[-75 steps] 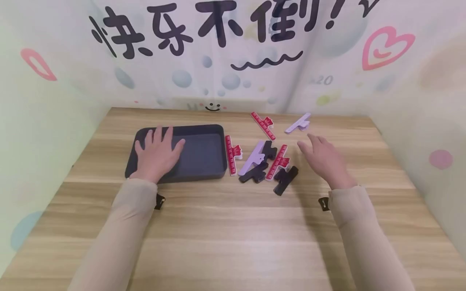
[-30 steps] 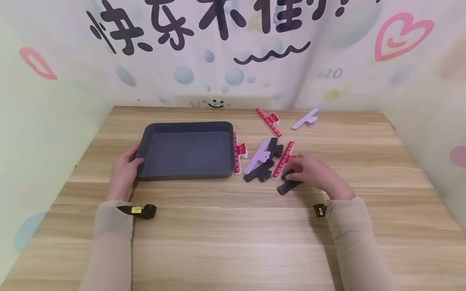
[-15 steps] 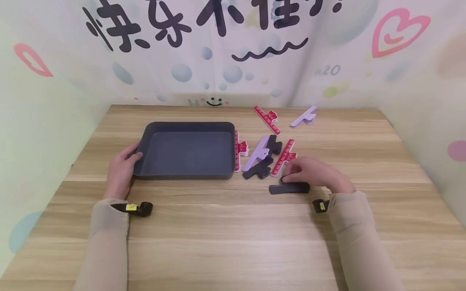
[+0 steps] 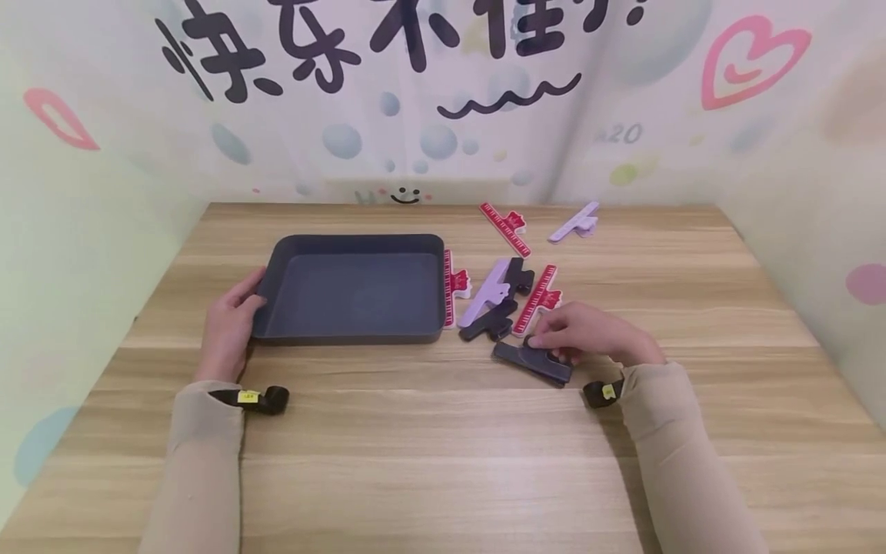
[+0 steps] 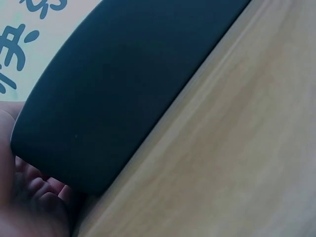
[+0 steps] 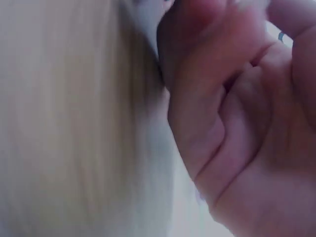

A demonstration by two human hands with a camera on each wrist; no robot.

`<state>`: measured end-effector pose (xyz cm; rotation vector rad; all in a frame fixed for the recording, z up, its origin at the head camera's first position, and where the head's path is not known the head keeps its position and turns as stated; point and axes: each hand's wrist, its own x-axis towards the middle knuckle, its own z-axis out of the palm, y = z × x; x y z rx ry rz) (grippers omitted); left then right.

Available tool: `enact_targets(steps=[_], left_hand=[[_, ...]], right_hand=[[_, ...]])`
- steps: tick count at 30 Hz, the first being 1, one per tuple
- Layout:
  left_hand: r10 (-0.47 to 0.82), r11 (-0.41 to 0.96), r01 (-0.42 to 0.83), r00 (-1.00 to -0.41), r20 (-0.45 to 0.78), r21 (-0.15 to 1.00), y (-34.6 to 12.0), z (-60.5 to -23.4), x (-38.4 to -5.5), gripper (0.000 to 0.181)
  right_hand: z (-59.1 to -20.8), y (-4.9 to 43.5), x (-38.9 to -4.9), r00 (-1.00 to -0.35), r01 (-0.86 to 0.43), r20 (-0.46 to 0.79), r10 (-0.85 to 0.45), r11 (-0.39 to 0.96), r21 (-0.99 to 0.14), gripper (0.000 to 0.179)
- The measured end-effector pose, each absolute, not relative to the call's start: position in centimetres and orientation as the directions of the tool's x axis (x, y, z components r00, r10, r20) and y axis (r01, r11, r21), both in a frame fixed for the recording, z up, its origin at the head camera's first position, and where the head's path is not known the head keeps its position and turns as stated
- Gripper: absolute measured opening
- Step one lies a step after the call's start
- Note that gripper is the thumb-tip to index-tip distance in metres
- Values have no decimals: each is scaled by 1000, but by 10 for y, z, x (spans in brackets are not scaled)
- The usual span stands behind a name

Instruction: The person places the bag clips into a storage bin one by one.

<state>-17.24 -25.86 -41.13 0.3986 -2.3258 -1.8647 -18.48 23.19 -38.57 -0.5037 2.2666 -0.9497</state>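
Note:
My left hand grips the left end of a dark grey rectangular tray, thumb at the rim. In the left wrist view the tray's outer wall fills much of the picture, with curled fingers at its corner. My right hand pinches a black clip by its handle, at the near side of a group of clips. The right wrist view shows the curled hand and blurred table; the clip cannot be made out there.
Right of the tray lie a red clip, a lilac clip, two black clips and another red clip. Farther back are a red clip and a lilac clip. A printed curtain stands behind the wooden table.
My left hand has gone from over the tray to its left end. My right hand has reached in, taken hold of the black clip, turned it and drawn it slightly nearer.

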Motion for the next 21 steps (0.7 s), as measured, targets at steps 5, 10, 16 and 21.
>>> enact_targets(steps=[5, 10, 16, 21], left_hand=[[-285, 117, -90, -957, -54, 989, -258, -413, -174, 41], [-309, 112, -85, -950, -46, 990, -259, -414, -173, 41], [-306, 153, -95, -951, -44, 984, -261, -413, -173, 40], [-296, 172, -94, -954, -39, 981, -261, -412, -173, 40]], right_hand=[[-390, 232, -185, -725, -40, -366, -583, 566, -823, 25], [-394, 224, -186, -747, -8, -328, -578, 501, -865, 29], [-402, 209, -183, -777, 88, -304, -552, 382, -920, 29], [-406, 197, -181, -784, 139, -288, -549, 297, -945, 32]])
